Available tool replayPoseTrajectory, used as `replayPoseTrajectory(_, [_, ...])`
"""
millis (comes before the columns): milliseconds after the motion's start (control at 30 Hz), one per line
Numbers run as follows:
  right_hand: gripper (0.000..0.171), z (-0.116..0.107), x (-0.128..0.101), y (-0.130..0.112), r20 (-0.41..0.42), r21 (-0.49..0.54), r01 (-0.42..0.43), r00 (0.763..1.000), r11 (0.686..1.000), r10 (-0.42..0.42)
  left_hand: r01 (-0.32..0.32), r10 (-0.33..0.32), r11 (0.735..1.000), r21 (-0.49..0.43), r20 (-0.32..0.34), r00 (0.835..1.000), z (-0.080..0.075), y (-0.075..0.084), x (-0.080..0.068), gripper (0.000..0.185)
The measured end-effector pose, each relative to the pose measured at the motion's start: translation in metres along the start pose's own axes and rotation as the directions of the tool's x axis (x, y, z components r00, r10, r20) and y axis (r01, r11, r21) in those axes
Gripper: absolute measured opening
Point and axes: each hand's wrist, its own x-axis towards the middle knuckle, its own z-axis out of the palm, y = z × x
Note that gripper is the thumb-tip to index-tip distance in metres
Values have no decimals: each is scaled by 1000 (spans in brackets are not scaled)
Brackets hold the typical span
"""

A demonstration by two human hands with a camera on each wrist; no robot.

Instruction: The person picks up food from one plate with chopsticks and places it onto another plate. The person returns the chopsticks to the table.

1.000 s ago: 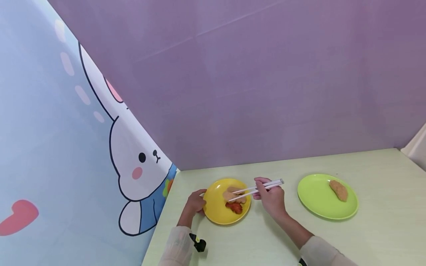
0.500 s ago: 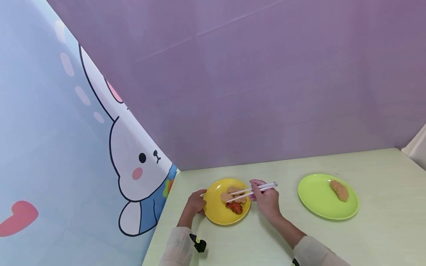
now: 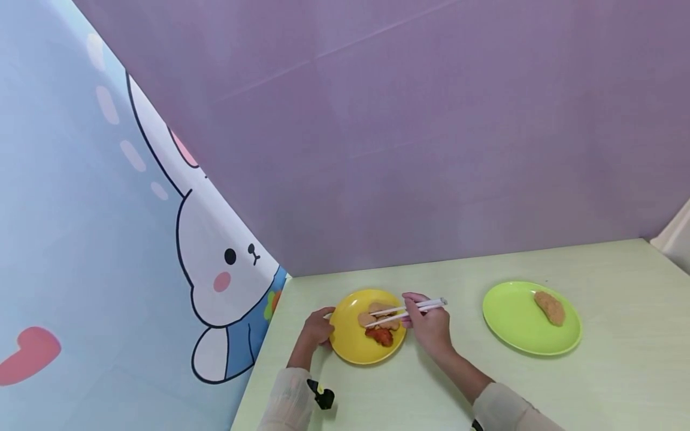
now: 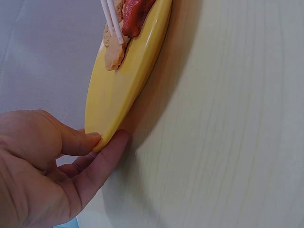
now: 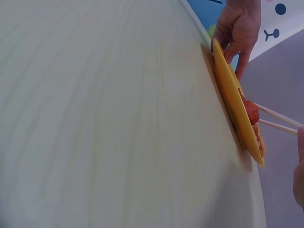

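A yellow plate [image 3: 350,341] lies on the pale green table [image 3: 620,383] and carries tan food pieces [image 3: 372,315] and a red piece [image 3: 380,337]. My left hand [image 3: 322,331] pinches the plate's left rim; in the left wrist view the thumb and a finger [image 4: 107,140] clamp the yellow plate [image 4: 118,90]. My right hand [image 3: 419,312] grips white chopsticks [image 3: 396,312] just right of the plate. Their tips lie at the tan pieces. The right wrist view shows the plate [image 5: 228,90] edge-on, the chopsticks [image 5: 278,121] and the red piece [image 5: 251,113].
A green plate [image 3: 512,326] with one breaded piece [image 3: 548,307] sits to the right on the table. A purple wall [image 3: 431,149] closes the back. A blue panel with a cartoon rabbit [image 3: 221,269] stands along the left edge.
My right hand has slid left with the chopsticks, bringing their tips further over the yellow plate's food. The left hand has kept its hold on the rim.
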Motion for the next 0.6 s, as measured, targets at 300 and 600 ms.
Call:
replayPoseTrajectory(300, [21,-6,-11,-33,10,2,-14,1000,1000,13,20,-20,1000,9,1,1000,2,-1,6,60])
replayPoseTrajectory(600, [22,-16,-2,-20,-4,49,-24,1000,999,24,15,-15,1000,15,-5,1000,3,-5,9,61])
